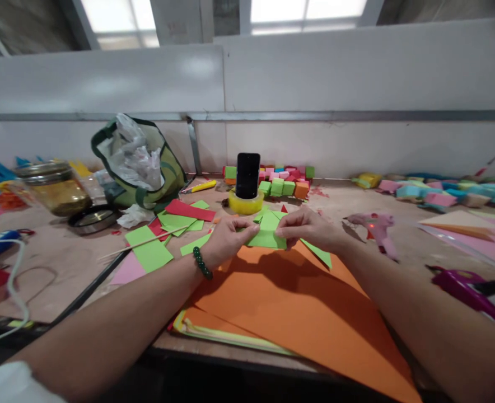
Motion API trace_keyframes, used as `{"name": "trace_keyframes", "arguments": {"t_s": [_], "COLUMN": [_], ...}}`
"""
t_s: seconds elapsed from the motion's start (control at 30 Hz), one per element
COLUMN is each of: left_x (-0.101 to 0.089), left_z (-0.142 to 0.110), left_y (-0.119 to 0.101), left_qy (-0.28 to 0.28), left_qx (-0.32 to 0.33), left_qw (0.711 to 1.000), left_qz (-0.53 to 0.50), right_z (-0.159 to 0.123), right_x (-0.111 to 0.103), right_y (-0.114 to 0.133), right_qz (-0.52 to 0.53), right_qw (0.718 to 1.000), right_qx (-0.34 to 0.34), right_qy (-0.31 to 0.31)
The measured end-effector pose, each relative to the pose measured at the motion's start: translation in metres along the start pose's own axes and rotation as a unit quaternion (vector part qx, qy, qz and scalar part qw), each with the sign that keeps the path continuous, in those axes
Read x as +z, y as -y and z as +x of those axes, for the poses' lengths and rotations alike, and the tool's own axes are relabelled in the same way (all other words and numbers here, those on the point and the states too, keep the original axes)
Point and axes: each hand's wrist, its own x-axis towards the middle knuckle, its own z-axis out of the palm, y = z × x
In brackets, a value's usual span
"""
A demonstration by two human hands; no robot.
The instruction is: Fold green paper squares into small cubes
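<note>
Between both hands is a piece of green paper (268,232), held above an orange sheet (298,291). My left hand (229,238), with a dark green bead bracelet at the wrist, pinches the paper's left side between thumb and fingers. On the opposite side, my right hand (308,228) is closed on the paper's right edge. A green paper scrap (318,253) lies below my right hand. Left of my hands lie more green pieces (150,249), a red strip (190,210) and a thin wooden stick (146,242).
A phone (248,174) stands in a yellow tape roll (246,202), with small coloured paper cubes (283,186) behind. A pink glue gun (376,229) and a purple tool (468,288) lie right. A glass jar (56,187), a bag (146,168) and a yellow cutter (201,186) are left.
</note>
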Motion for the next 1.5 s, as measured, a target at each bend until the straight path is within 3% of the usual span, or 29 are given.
{"name": "trace_keyframes", "arguments": {"t_s": [0.17, 0.27, 0.33, 0.47, 0.53, 0.67, 1.03, 1.1, 1.27, 1.37, 1.5], "left_x": [-0.002, -0.006, -0.006, -0.001, 0.000, -0.003, -0.011, -0.011, -0.005, -0.003, -0.007], "left_z": [0.005, 0.008, 0.008, 0.004, 0.004, 0.008, 0.008, 0.008, 0.003, -0.001, -0.002], "left_y": [0.002, 0.001, -0.001, 0.001, 0.004, 0.011, 0.005, 0.006, 0.010, 0.010, 0.007], "left_qy": [-0.030, -0.076, -0.074, -0.007, 0.004, 0.000, 0.004, 0.028, 0.165, 0.181, 0.215], "left_qx": [-0.044, -0.073, -0.081, -0.084, -0.116, -0.166, -0.211, -0.202, -0.177, -0.183, -0.199], "left_qw": [0.998, 0.991, 0.988, 0.988, 0.983, 0.972, 0.962, 0.959, 0.952, 0.947, 0.934], "left_qz": [-0.044, -0.088, -0.106, -0.130, -0.144, -0.168, -0.174, -0.198, -0.186, -0.192, -0.205], "right_z": [0.001, 0.002, 0.002, 0.004, 0.006, 0.007, 0.006, 0.005, 0.006, 0.006, 0.004], "right_x": [-0.017, -0.024, -0.019, 0.003, 0.008, 0.002, -0.010, -0.007, 0.010, 0.011, -0.004], "right_y": [-0.008, -0.012, -0.011, -0.009, -0.009, -0.011, -0.013, -0.009, -0.009, -0.010, -0.008], "right_qz": [0.004, 0.026, 0.047, 0.034, 0.036, 0.039, 0.033, 0.017, -0.011, -0.006, -0.006], "right_qw": [1.000, 0.997, 0.993, 0.999, 0.998, 0.994, 0.998, 0.999, 0.999, 0.999, 0.999], "right_qx": [0.012, -0.002, -0.015, -0.021, -0.032, -0.041, -0.025, -0.020, -0.033, -0.041, -0.034], "right_qy": [0.003, -0.071, -0.107, -0.026, -0.038, -0.095, -0.048, -0.031, 0.023, 0.021, 0.032]}}
